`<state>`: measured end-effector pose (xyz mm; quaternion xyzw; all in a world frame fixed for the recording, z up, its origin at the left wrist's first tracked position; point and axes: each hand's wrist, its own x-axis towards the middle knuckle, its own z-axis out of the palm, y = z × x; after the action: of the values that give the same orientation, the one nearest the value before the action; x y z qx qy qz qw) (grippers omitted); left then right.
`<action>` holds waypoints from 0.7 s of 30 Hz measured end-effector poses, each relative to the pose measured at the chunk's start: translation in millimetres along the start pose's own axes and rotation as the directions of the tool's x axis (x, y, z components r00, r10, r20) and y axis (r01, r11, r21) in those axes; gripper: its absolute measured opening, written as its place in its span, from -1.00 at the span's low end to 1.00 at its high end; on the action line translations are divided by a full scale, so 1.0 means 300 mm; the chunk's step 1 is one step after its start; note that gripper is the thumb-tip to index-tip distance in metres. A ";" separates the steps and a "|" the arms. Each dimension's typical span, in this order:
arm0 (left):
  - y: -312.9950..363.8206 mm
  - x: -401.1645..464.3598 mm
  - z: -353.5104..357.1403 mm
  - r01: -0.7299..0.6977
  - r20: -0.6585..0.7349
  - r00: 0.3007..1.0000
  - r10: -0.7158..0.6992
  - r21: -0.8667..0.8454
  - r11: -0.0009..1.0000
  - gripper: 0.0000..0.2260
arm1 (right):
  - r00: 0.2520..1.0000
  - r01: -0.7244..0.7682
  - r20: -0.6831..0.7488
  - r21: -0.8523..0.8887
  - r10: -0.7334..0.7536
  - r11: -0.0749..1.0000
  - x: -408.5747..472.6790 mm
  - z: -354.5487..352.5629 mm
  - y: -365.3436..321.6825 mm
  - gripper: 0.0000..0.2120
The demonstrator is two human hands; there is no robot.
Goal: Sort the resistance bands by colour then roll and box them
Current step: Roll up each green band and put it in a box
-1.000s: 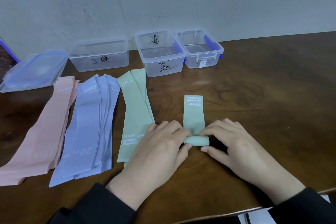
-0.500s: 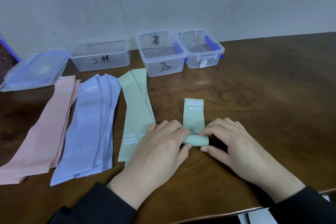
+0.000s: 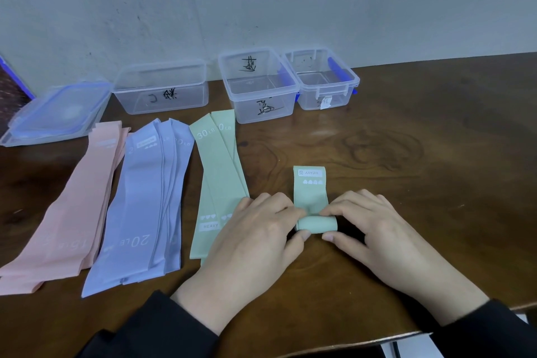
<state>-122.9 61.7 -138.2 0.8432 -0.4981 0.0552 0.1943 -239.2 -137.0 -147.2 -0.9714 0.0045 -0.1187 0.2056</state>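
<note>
I have the green band [image 3: 310, 197] half rolled on the surface [image 3: 406, 171], my left hand [image 3: 255, 238] and right hand [image 3: 374, 229] pinching the roll's two ends. It looks soft, light and springy; I'd grip both ends so it can't unwind.

A green band [image 3: 310, 193] lies partly rolled between the hands [image 3: 250, 241], its roll at the fingertips, the flat tail running away from them. Left of the left hand lie flat stacks: green [image 3: 216, 171], lilac [image 3: 145, 197], pink [image 3: 78, 206]. Beyond stand three clear boxes [image 3: 258, 87].
</note>
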 end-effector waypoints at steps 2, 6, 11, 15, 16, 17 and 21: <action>-0.005 0.002 0.003 0.011 0.016 1.000 -0.011 0.002 1.000 -0.62 | 1.000 0.000 -0.003 -0.008 0.000 1.000 0.000 0.001 -0.001 -0.67; -0.003 0.002 -0.001 0.003 0.015 1.000 -0.003 0.010 1.000 -0.72 | 1.000 0.003 -0.001 0.007 -0.003 1.000 -0.002 -0.001 -0.001 -0.65; 0.003 -0.001 -0.005 0.003 0.013 1.000 -0.003 0.006 1.000 -0.66 | 1.000 -0.002 0.009 0.015 0.002 1.000 0.000 -0.005 -0.003 -0.73; -0.002 -0.001 -0.004 0.023 0.018 1.000 -0.023 -0.005 1.000 -0.71 | 1.000 -0.005 -0.001 0.003 0.005 1.000 -0.002 0.000 -0.004 -0.64; -0.002 0.000 -0.004 0.021 0.018 1.000 -0.020 -0.005 1.000 -0.73 | 1.000 -0.005 0.000 0.001 0.005 1.000 -0.004 0.001 -0.004 -0.62; -0.002 0.000 -0.005 0.017 0.016 1.000 -0.017 -0.004 1.000 -0.73 | 1.000 -0.007 0.001 0.001 0.007 1.000 -0.004 0.001 -0.003 -0.61; 0.002 -0.001 -0.008 0.015 0.027 1.000 -0.015 0.002 1.000 -0.68 | 1.000 -0.009 0.013 0.001 0.009 1.000 -0.003 -0.004 -0.003 -0.60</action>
<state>-123.3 62.6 -136.0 0.8479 -0.4941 0.0427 0.1875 -240.3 -136.7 -146.1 -0.9720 0.0075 -0.1116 0.2067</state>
